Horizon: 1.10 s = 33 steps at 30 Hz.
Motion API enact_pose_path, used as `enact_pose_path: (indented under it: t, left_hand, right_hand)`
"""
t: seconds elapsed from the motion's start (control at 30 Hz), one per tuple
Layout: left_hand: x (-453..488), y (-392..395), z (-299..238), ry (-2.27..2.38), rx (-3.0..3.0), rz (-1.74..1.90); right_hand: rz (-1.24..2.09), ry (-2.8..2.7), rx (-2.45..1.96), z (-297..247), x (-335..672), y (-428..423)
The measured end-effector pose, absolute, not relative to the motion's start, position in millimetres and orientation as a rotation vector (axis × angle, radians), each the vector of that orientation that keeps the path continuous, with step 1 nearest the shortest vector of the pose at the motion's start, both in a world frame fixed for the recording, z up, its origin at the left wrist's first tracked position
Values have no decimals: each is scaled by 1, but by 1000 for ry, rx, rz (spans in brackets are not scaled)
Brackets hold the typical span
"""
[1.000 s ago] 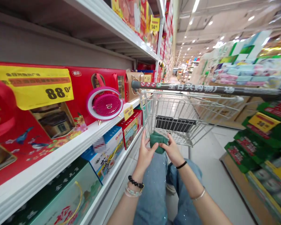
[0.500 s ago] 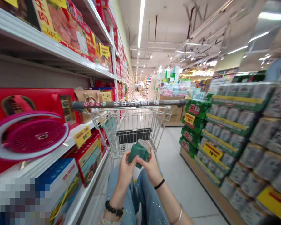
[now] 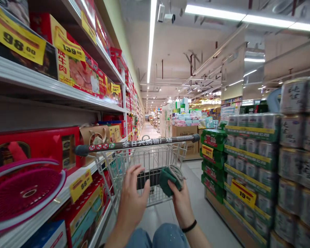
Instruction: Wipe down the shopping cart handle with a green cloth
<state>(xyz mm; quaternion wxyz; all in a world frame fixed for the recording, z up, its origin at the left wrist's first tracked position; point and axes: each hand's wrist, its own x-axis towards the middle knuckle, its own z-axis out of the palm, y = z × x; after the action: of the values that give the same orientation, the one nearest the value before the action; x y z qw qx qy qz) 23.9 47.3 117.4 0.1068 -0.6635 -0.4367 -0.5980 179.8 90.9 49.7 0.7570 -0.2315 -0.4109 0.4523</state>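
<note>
A folded dark green cloth [image 3: 167, 181] with a pale grey cord [image 3: 177, 172] looped along its upper edge is in my right hand [image 3: 182, 199]. The thumb presses on the near side, and the fingers behind it are mostly hidden. My left hand [image 3: 133, 193] is raised to the left of the cloth, apart from it, fingers stretched upward and nothing in them. Just beyond both hands stands a wire shopping cart [image 3: 155, 155], its dark handle [image 3: 144, 142] running across the view above them.
At left, shelves [image 3: 67, 86] hold red gift boxes [image 3: 82, 72], and a magenta basket [image 3: 26, 193] juts out near me. Stacked can packs [image 3: 250, 162] and green packs [image 3: 213, 148] line the right side. A cardboard box [image 3: 186, 136] stands beyond the cart.
My left hand has let go of the green cloth and moved up and left, fingers spreading. My right hand has carried the cloth slightly right. The view has tilted upward.
</note>
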Motion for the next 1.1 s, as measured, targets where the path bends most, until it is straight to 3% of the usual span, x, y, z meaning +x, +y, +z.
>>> enact_pose_path:
  t: [0.2, 0.43, 1.1]
  left_hand:
    - [26, 90, 194, -1326, -1653, -1314]
    - [40, 123, 218, -1482, -1688, -1207]
    - [89, 154, 214, -1267, -1832, -1099]
  right_hand:
    - [339, -1088, -631, 107, 212, 108]
    - [-493, -1231, -611, 164, 265, 142]
    - [-617, -1196, -843, 159, 344, 187]
